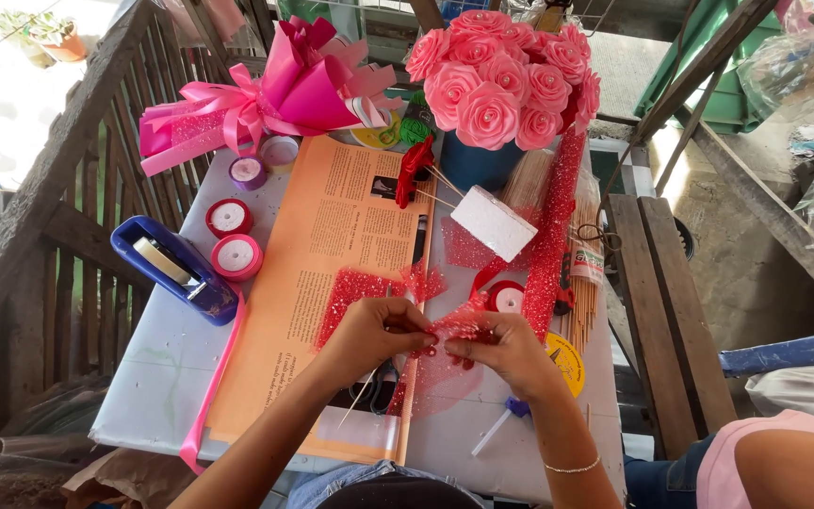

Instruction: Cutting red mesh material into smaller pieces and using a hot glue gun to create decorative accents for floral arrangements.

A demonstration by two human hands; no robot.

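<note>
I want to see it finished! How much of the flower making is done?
Done: a bunch of pink ribbon roses stands in a blue pot, and a pink wrapped bouquet with a bow lies behind. In hand: the left hand and right hand pinch a piece of red glittery mesh together. Left, probably: the red mesh roll and bamboo sticks sit unused.

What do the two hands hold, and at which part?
Both the left hand and right hand pinch one red glitter mesh piece at its gathered middle.
</note>
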